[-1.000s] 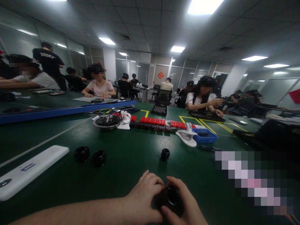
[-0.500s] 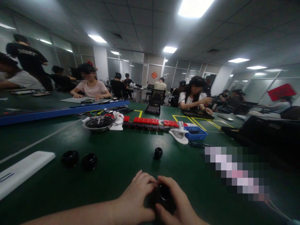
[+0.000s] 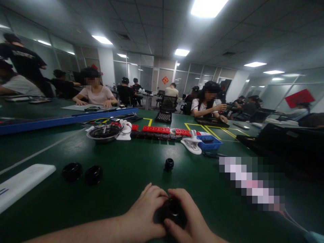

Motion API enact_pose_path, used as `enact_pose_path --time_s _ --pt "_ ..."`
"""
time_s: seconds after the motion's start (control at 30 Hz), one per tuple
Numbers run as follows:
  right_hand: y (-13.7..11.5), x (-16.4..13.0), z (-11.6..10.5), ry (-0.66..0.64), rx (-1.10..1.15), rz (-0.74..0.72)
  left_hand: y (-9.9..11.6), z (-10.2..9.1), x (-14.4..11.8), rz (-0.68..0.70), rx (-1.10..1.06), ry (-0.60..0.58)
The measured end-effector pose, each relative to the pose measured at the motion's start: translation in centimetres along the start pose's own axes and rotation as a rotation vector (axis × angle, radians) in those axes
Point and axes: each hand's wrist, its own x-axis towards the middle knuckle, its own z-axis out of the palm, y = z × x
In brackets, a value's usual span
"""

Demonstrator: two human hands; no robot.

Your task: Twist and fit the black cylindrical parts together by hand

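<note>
Both hands hold a glossy black round part with a hollow in its face (image 3: 174,210), low at the front of the green table. My left hand (image 3: 150,211) closes around its left side, fingers curled over it. From the right, my right hand (image 3: 190,216) grips it, thumb below and fingers on top. The palms hide much of the part. Just beyond the hands stands a smaller black round part (image 3: 169,164). Farther left lie two more round black parts, one at the left (image 3: 72,171) and one beside it (image 3: 93,174).
A white flat bar (image 3: 24,184) lies at the left. Across the middle are a metal bowl (image 3: 102,134), red power strips (image 3: 157,129), a white clip stand (image 3: 191,144) and a blue bin (image 3: 209,143). A blurred-out item (image 3: 250,182) is at the right. People sit beyond.
The whole view has shifted slightly, so the table things appear a little farther left. Both hands keep their hold on the black part, with hardly any movement.
</note>
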Motion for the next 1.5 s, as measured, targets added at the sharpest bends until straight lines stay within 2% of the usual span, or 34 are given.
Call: enact_pose_path --time_s 0.1,0.23,0.53,0.7,0.8,0.93,1.1,1.2,1.33,1.43,1.5 --pt "-0.2 0.2 -0.2 0.016 0.03 -0.078 0.1 -0.1 0.0 -0.006 -0.001 -0.004" --pt "0.1 0.1 -0.3 -0.047 0.04 -0.099 0.0 -0.1 0.0 -0.002 -0.004 -0.003" --pt "1.0 -0.3 0.7 -0.01 -0.014 0.13 -0.4 0.2 0.0 0.012 0.016 0.002" --pt "1.3 -0.6 0.7 0.052 -0.006 -0.005 -0.2 0.1 0.1 -0.007 0.006 0.003" --pt "1.5 -0.8 0.4 -0.005 -0.01 -0.028 -0.3 0.2 0.1 -0.007 0.0 0.009" --pt "1.3 -0.6 0.3 -0.083 -0.01 0.054 -0.7 0.3 0.1 0.026 0.009 0.021" --pt "1.1 -0.3 0.4 -0.045 -0.016 0.143 -0.6 0.2 0.0 0.023 0.026 0.003" --pt "1.1 -0.2 0.6 -0.006 -0.013 0.116 -0.4 0.0 0.1 0.017 0.026 -0.01" --pt "1.0 -0.3 0.5 0.034 -0.021 0.003 -0.3 -0.1 0.1 0.001 0.022 -0.018" --pt "1.1 -0.4 0.3 -0.024 -0.021 -0.053 -0.4 0.0 0.1 0.009 0.027 -0.01" --pt "1.3 -0.5 0.3 -0.06 -0.019 -0.033 -0.4 0.1 0.0 0.018 0.033 0.002"
